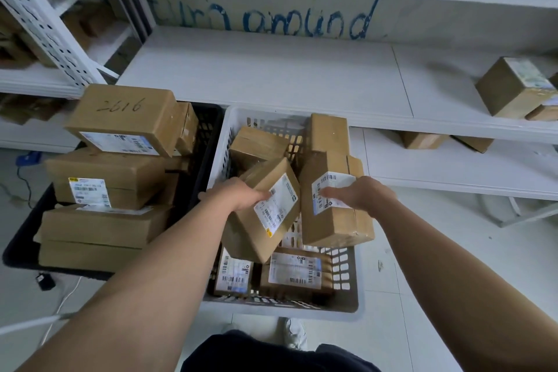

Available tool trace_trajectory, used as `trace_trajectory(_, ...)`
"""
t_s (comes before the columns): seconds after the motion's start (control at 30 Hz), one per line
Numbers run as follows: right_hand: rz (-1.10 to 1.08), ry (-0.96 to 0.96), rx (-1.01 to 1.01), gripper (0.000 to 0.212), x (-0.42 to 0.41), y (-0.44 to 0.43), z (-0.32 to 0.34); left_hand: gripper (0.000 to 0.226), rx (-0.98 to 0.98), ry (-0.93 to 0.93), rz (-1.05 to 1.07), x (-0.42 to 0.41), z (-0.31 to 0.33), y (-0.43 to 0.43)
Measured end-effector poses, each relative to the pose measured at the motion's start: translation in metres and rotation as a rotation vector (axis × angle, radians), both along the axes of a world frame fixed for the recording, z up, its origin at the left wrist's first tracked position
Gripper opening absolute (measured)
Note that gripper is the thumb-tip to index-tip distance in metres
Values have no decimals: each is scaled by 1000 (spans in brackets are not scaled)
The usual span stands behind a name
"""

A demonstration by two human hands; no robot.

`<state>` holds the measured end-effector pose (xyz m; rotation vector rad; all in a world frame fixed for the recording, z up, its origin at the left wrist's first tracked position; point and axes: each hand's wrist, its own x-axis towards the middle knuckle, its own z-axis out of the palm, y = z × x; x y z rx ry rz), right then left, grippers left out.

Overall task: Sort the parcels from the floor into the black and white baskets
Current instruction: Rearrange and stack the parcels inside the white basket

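Placement into the white basket [280, 311] is judged to be the step in hand. Both hands are over this basket, each with one parcel.

1. The left hand [241, 195] grips the tilted parcel [256, 238] at its upper edge. The fingers are curled over the labelled face, and the thumb is hidden behind the box. This parcel hangs label-up above the parcels already lying in the basket's near end.
2. The right hand [363, 193] holds the upright parcel [335, 226] near its top, with its fingers laid across the label. The fingertips are blurred, so the depth of the wrap cannot be told exactly. Whether this parcel's lower end rests on the load beneath also cannot be told.
3. The two held parcels are just beside each other, nearly touching at their upper corners.

The black basket [208, 142] stands directly to the left, touching the white one, and is stacked above its rim with larger boxes.

Next move, as a judgement: lower each parcel into a free gap among the load, flat rather than on edge, then loosen both grips. Risk: a parcel left tilted may slide against its neighbour or ride up over the rim.
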<state>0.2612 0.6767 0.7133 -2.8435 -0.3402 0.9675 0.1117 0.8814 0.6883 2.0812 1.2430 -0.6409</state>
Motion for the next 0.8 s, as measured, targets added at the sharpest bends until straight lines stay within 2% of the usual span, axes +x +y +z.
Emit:
trace_trajectory(0.13,-61,119,40,92,-3,-5,-3,88,-191,-49,75,-12,5,-16)
trace_trajectory(0.2,-81,179,64,81,-6,-5,-7,79,-293,-51,148,-19,-5,-19)
trace_trajectory(0.33,-123,286,116,73,-16,-2,-24,72,-379,-24,255,-35,-21,-20)
trace_trajectory(0.4,-115,325,158,62,-23,-1,-33,57,-325,2,238,-43,-28,-20)
trace_trajectory(0.5,-101,341,181,65,-31,1,-35,38,-69,73,104,-48,-37,-21)
trace_trajectory(0.57,-76,387,178,55,-35,2,-33,47,25,93,32,-48,-44,-23)
trace_trajectory(0.67,-113,505,200,29,-36,-1,-35,81,115,-22,-26,-45,-46,-26)
trace_trajectory(0.7,-152,567,215,28,-40,0,-34,89,128,-55,-61,-43,-44,-28)
trace_trajectory(0.8,-250,669,134,52,-47,2,-45,93,92,7,-172,-36,-41,-30)
